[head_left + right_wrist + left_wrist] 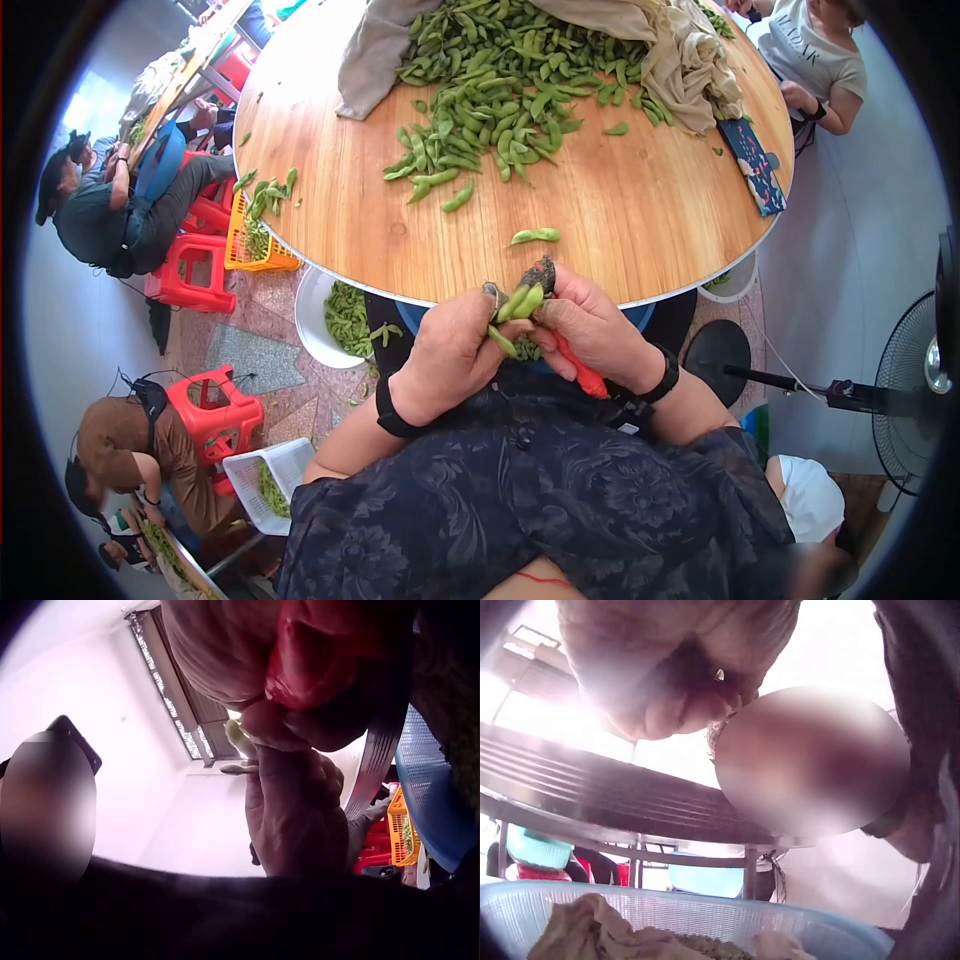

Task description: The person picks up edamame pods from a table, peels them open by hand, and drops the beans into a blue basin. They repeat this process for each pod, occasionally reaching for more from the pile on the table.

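Observation:
Both hands meet just off the near edge of the round wooden table. Green pods are pinched between the fingertips of the left hand and the right hand. The right hand also has a red-handled tool in its curled fingers; its working end is hard to make out. One loose pod lies on the table just beyond the hands. Farther back spreads a large heap of pods. In the right wrist view, the left hand touches the right hand.
Beige cloth edges the heap, and a dark patterned case lies at the table's right. Below are a blue basket, a white tub of pods, a yellow basket and red stools. A fan stands right; other people sit around.

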Demonstrator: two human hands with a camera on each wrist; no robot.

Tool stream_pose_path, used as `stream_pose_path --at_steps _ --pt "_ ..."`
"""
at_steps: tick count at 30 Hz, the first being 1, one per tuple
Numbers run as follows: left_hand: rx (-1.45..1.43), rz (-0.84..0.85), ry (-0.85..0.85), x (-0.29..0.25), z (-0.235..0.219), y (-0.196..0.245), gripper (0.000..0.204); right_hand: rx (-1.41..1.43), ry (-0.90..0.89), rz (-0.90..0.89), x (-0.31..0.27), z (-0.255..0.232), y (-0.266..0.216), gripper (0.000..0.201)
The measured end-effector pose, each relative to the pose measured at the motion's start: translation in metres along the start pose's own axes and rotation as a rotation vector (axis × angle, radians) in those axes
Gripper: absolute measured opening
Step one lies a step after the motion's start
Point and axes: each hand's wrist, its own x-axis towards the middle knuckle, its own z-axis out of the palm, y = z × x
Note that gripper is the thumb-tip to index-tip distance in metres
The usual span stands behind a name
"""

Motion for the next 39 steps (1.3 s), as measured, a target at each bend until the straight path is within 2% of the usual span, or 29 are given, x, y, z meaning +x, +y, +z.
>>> stream_pose_path --at_steps 4,6,7,9,10,11,12,14,15,17,18,19,21,25,29,31,35,37,38,39 --pt "-0.066 -0.036 0.081 -0.011 0.006 -0.002 0.02 0.0 -0.029 -0.073 -0.001 0.009 0.008 0.01" --pt "-0.846 -0.614 0.073 -0.012 0.005 0.007 0.02 0.008 -0.034 -0.101 -0.002 0.011 0.012 0.01" --pt "-0.845 -0.618 0.074 -0.014 0.005 0.004 0.02 -0.04 -0.03 -0.084 -0.003 0.01 0.013 0.008" --pt "-0.545 -0.423 0.035 -0.022 0.005 -0.007 0.021 -0.08 -0.026 -0.061 0.0 0.01 0.02 0.008" --pt "-0.352 -0.317 0.047 -0.025 0.005 -0.011 0.022 -0.42 0.114 -0.351 0.003 0.007 0.027 0.013" --pt "-0.353 -0.32 0.046 -0.025 0.003 -0.012 0.022 -0.76 0.257 -0.638 0.005 0.005 0.032 0.019" --pt "-0.315 -0.255 0.005 -0.025 0.001 -0.013 0.022 -0.758 0.258 -0.633 0.004 0.007 0.031 0.019" --pt "-0.245 -0.141 -0.095 -0.026 -0.001 -0.016 0.022 -0.94 0.247 -0.566 -0.004 0.015 0.022 0.027" --pt "-0.25 -0.142 -0.101 -0.026 -0.001 -0.015 0.022 -1.03 0.242 -0.531 -0.005 0.016 0.02 0.031" --pt "-0.574 -0.293 -0.178 -0.026 -0.002 -0.011 0.021 -0.996 0.249 -0.55 -0.001 0.012 0.024 0.028" --pt "-0.639 -0.302 -0.2 -0.028 -0.002 -0.012 0.022 -1.027 0.207 -0.48 -0.001 0.01 0.021 0.026" --pt "-0.642 -0.306 -0.201 -0.029 -0.002 -0.015 0.022 -1.057 0.164 -0.408 -0.002 0.009 0.021 0.024" --pt "-0.541 -0.276 -0.313 -0.032 -0.003 -0.021 0.023 -1.098 0.171 -0.416 -0.001 0.013 0.025 0.022" --pt "-0.444 -0.27 -0.27 -0.032 -0.005 -0.024 0.025 -1.277 0.214 -0.403 -0.003 0.009 0.027 0.019" --pt "-0.507 -0.301 -0.267 -0.032 -0.005 -0.026 0.025 -1.246 0.244 -0.351 -0.01 0.012 0.016 0.019" --pt "-0.528 -0.293 -0.282 -0.03 -0.004 -0.024 0.025 -1.177 0.176 -0.478 -0.009 0.016 0.013 0.019" --pt "-0.437 -0.274 -0.367 -0.031 -0.008 -0.031 0.025 -1.261 0.2 -0.48 -0.006 0.006 0.027 0.021" --pt "-0.365 -0.27 -0.404 -0.032 -0.01 -0.031 0.025 -1.28 0.227 -0.367 -0.013 0.007 0.018 0.024" --pt "-0.354 -0.264 -0.408 -0.03 -0.012 -0.027 0.025 -1.279 0.228 -0.365 -0.013 0.008 0.016 0.024" --pt "-0.344 -0.257 -0.414 -0.028 -0.012 -0.024 0.025 -1.153 0.204 -0.377 -0.013 0.008 0.012 0.023"
